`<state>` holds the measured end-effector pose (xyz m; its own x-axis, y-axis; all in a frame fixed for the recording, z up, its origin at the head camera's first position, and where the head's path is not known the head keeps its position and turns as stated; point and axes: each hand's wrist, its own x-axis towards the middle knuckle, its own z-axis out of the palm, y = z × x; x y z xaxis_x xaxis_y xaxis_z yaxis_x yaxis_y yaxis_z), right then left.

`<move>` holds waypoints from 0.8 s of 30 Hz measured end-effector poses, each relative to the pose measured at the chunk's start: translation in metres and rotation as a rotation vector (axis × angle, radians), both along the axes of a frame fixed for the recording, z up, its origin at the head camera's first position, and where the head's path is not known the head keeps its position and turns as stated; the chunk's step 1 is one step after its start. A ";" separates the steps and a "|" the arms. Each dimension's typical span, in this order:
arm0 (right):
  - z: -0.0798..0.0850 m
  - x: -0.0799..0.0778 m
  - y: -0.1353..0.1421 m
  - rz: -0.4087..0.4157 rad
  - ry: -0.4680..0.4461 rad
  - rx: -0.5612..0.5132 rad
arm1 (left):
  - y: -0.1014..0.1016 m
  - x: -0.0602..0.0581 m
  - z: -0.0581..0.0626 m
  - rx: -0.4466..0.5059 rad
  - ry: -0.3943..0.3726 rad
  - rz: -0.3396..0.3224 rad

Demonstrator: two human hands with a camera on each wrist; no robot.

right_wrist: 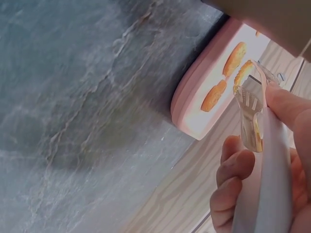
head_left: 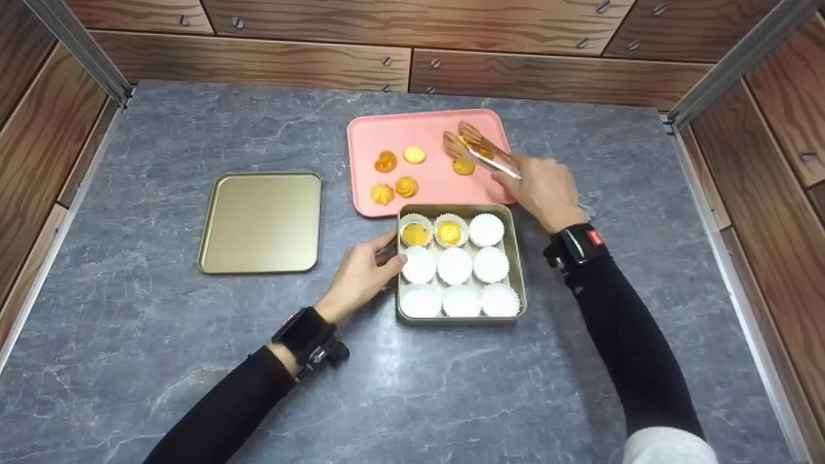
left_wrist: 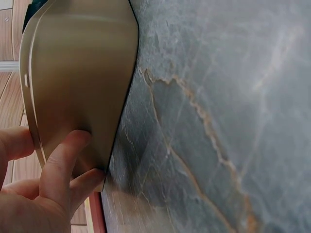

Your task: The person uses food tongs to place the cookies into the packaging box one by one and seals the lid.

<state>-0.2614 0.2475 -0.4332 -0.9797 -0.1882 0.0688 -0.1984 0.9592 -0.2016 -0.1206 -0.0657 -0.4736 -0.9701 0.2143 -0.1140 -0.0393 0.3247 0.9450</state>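
My left hand (head_left: 364, 277) holds the left side of a gold tin (head_left: 521, 270), thumb at the rim and fingers against the outer wall (left_wrist: 82, 73). Several white paper cups (head_left: 454, 265) line the tin in rows; the back left cup contains a round cookie (head_left: 416, 234), and the one beside it a yellow cookie (head_left: 449, 232). Over the pink tray (head_left: 438, 193), my right hand (head_left: 548, 190) grips clear-tipped tongs (head_left: 499, 154). In the right wrist view, a ridged cookie (right_wrist: 242, 74) shows between the tong tips.
Left on the tray lie a pretzel-shaped cookie (head_left: 385, 161), a plain round cookie (head_left: 414, 154) and two swirled cookies (head_left: 406, 186). Another round cookie (head_left: 463, 167) lies below the tongs. A gold lid (head_left: 263, 222) rests on the grey marbled table (head_left: 258, 361). Wood-patterned panels (head_left: 290, 61) enclose the table.
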 end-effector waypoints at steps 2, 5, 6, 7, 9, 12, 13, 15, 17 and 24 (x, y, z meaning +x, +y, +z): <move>0.002 0.002 0.001 0.001 -0.001 -0.007 | 0.000 0.000 0.000 0.000 -0.010 0.001; 0.005 0.007 0.001 0.005 0.002 -0.026 | 0.000 0.000 0.000 0.002 -0.031 0.004; 0.007 0.008 0.001 0.008 0.004 -0.034 | 0.000 0.000 0.001 0.003 -0.040 0.006; 0.008 0.010 0.001 0.010 0.005 -0.042 | 0.000 0.000 0.001 0.008 -0.047 0.007; 0.011 0.014 0.002 0.013 0.007 -0.057 | 0.000 0.000 0.001 0.012 -0.063 0.010; 0.014 0.020 0.005 0.027 0.021 -0.073 | 0.000 0.000 0.002 0.011 -0.069 0.010; 0.015 0.022 0.006 0.033 0.028 -0.079 | 0.001 0.000 0.002 0.009 -0.069 0.010; 0.016 0.028 0.009 0.047 0.049 -0.086 | 0.001 -0.001 0.002 0.008 -0.068 0.007; 0.016 0.034 0.011 0.063 0.066 -0.096 | 0.001 -0.001 0.002 0.013 -0.071 0.007; 0.020 0.055 0.017 0.118 0.125 -0.093 | 0.001 0.001 0.001 0.046 -0.073 0.012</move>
